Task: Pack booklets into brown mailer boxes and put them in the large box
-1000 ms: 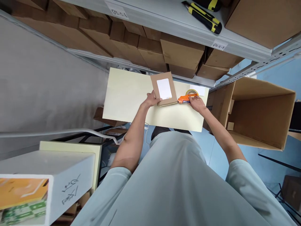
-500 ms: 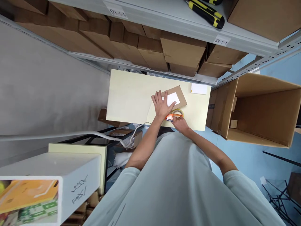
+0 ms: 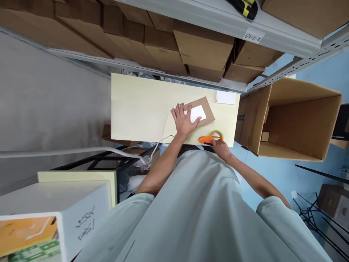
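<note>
My left hand (image 3: pixel 184 120) lies with spread fingers across the left part of a flat brown cardboard box (image 3: pixel 208 111), which has a white label (image 3: pixel 196 113) on top. To the right, close to the table's near edge, my right hand (image 3: pixel 221 148) has its fingers closed at an orange tape dispenser (image 3: pixel 205 139) with a yellow-edged tape roll (image 3: pixel 216 131). A small blue piece shows under the orange part. The dispenser is apart from the box. The grip of my right fingertips is partly hidden.
The cream table (image 3: pixel 136 109) bears a small white box (image 3: pixel 225 97) at its far right. Behind it stands a shelf of cardboard boxes (image 3: pixel 203 47). A large open carton (image 3: pixel 300 123) is to the right. A white cable (image 3: pixel 160 141) meets the near edge.
My right hand and the tape dispenser have moved right, away from my left wrist. My left hand stays on the cardboard box. The view has shifted slightly.
</note>
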Demonstrator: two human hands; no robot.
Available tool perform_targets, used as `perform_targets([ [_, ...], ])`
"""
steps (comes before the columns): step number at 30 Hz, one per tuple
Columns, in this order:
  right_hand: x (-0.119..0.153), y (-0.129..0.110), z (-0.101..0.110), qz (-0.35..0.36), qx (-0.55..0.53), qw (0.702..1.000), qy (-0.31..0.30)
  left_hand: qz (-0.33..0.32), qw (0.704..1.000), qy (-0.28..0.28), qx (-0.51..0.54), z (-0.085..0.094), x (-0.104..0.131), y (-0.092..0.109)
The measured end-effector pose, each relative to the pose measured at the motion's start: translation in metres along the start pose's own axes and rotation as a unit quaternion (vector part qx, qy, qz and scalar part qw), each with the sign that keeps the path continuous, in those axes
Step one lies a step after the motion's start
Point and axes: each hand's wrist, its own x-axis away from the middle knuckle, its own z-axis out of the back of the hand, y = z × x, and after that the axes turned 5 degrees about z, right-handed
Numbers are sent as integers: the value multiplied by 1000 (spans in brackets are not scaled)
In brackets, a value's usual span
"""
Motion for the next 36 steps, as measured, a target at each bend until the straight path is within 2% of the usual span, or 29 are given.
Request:
perform_targets([
  [3, 50, 48, -3, -18, 17, 999, -30, -1, 1000, 3, 7, 0, -1, -1],
  [5, 67, 82, 1, -23, 34, 998, -38, -1, 1000, 0, 11, 0, -2, -1],
  [6, 68, 97, 5, -24, 41, 998, -41, -2, 1000, -2, 12, 0, -2, 0],
  [8, 52, 122, 16, -28, 53, 997, -43, -6, 1000, -9, 7, 1, -2, 0],
  [11, 4, 145, 37, -41, 70, 996, -29, -20, 999, -31, -3, 4, -2, 0],
  [14, -35, 155, 54, -24, 88, 996, -2, -35, 997, -61, -4, 9, -5, -4],
  [17, -47, 158, 61, 1, 100, 995, 5, -51, 995, -88, 0, 17, -10, -10],
  [20, -43, 145, 59, 28, 96, 995, -14, -72, 992, -101, 0, 23, -15, -14],
  [22, -45, 122, 54, 55, 80, 995, -21, -81, 991, -105, -8, 24, -17, -13],
  [25, -59, 66, 46, 95, 44, 994, -15, -86, 991, -104, -24, 21, -13, -4],
  [28, -80, 7, 41, 99, 5, 995, 3, -88, 991, -100, -33, 12, -1, 6],
  [30, -91, -20, 38, 93, -18, 995, 6, -90, 991, -96, -38, 6, 8, 10],
  [33, -98, -37, 33, 78, -31, 996, 9, -94, 990, -96, -46, 0, 17, 8],
  [36, -93, -37, 26, 74, -28, 997, 17, -101, 988, -107, -49, -1, 19, 3],
])
